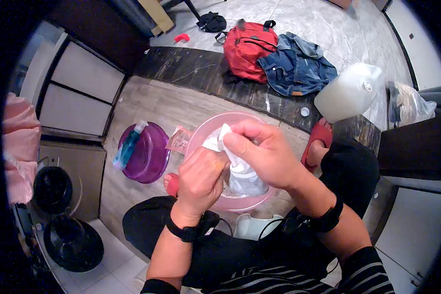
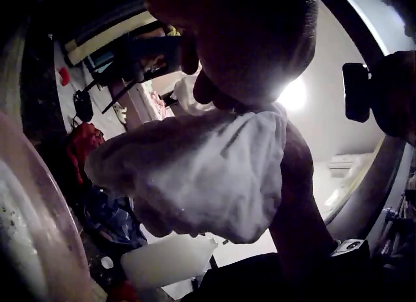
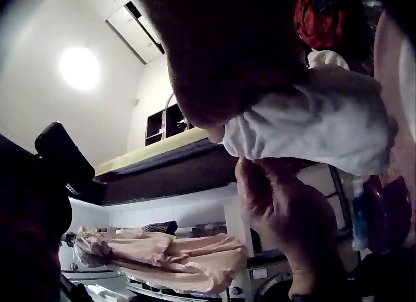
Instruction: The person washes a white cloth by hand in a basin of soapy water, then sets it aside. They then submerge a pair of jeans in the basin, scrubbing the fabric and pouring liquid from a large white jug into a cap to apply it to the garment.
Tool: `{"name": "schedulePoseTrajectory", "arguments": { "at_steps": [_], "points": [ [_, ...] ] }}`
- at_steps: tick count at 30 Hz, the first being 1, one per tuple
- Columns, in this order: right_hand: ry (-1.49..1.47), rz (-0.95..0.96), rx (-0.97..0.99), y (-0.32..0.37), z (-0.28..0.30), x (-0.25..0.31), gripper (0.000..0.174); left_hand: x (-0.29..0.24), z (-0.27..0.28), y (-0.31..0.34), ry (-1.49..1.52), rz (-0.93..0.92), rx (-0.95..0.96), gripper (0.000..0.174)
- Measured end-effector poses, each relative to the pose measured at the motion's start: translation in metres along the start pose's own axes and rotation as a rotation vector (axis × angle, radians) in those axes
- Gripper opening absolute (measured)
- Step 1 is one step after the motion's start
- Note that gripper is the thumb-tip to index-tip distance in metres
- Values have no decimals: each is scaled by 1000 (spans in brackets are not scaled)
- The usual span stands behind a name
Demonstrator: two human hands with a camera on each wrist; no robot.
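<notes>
A wet white cloth [image 1: 241, 170] hangs bunched between the two hands, over a pink basin [image 1: 215, 121] that holds sudsy water. The left hand [image 1: 201, 178] grips the cloth with its fingers curled, back of the hand upward. The right hand [image 1: 269, 156] pinches an upper part of the cloth between thumb and forefinger, close beside the left. In the left wrist view the cloth [image 2: 208, 172] spreads below the dark left hand [image 2: 253, 48]. The right wrist view shows the cloth [image 3: 312, 126] between the right hand [image 3: 227, 55] and the left hand [image 3: 286, 211].
Left of the basin, a purple basin [image 1: 154, 159] holds a blue bottle [image 1: 128, 147], with a packet [image 1: 180, 139] between the basins. Beyond lie a red backpack [image 1: 250, 51], a denim garment [image 1: 299, 68] and a white jug [image 1: 348, 93]. A white stool [image 1: 255, 226] stands between the legs.
</notes>
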State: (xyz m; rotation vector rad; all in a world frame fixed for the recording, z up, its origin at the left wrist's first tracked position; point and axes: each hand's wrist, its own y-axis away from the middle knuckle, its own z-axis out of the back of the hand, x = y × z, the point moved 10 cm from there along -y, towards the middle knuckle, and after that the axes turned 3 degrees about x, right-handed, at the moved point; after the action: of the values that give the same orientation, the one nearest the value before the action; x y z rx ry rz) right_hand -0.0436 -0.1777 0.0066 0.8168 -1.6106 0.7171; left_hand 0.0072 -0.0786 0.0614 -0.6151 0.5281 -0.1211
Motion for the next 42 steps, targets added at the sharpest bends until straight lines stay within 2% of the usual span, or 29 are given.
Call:
{"name": "schedulePoseTrajectory", "arguments": {
  "at_steps": [2,5,8,11,12,15,16,19,20,22,23,24,25,26,27,28,31,32,34,36,37,38,41,42],
  "points": [
    [-39,-5,-40,-2,6,-3,27,-1,-1,-2,-7,2,-5,14],
    [112,-22,-106,1,8,20,20,5,-1,1,-70,74,74,17],
    [468,475,53,19,-25,67,11,17,-9,11,-88,84,25,19],
    [620,611,59,32,-53,58,15,37,-22,23,8,274,128,18],
    [701,624,-9,31,-51,54,18,45,-30,28,6,368,176,16],
    [709,441,-116,11,-25,27,19,13,-28,20,-171,85,180,17],
    [642,250,-166,3,-12,6,20,12,-30,19,-177,100,207,18],
    [118,-154,-271,-11,24,-48,23,21,-17,13,89,317,6,21],
    [19,-178,-273,-11,31,-52,24,36,-20,20,158,466,76,27],
    [-182,-224,-273,-11,34,-41,26,60,-16,25,113,582,54,32],
    [-274,-175,-243,-13,31,-35,25,71,-14,30,89,640,45,35],
    [-368,-124,-214,-15,28,-28,25,85,-24,42,168,724,107,48],
    [-460,-71,-184,-17,25,-21,25,98,-37,59,381,891,97,51],
    [-437,-60,-163,-16,23,-16,23,105,-52,76,596,1052,85,55],
    [-266,-85,-110,-14,18,-14,22,104,-68,90,817,1209,73,58],
    [-95,-111,-58,-13,12,-12,21,73,-74,81,1110,1346,73,66],
    [191,-179,195,1,-30,3,15,49,-90,74,1864,1119,58,65],
    [238,11,243,4,-43,14,17,52,-89,81,1783,1106,-41,65],
    [326,396,332,19,-67,27,22,87,-94,100,1145,730,237,65],
    [620,670,149,33,-66,51,26,89,-88,97,739,501,295,64],
    [769,804,51,43,-66,61,28,80,-77,81,658,461,234,64],
    [852,725,54,39,-63,52,49,69,-66,66,580,422,174,63],
    [1027,472,68,30,-62,31,75,71,-62,62,807,595,98,63],
    [1085,423,129,26,-67,20,88,72,-63,63,928,662,74,63]
  ]
}}
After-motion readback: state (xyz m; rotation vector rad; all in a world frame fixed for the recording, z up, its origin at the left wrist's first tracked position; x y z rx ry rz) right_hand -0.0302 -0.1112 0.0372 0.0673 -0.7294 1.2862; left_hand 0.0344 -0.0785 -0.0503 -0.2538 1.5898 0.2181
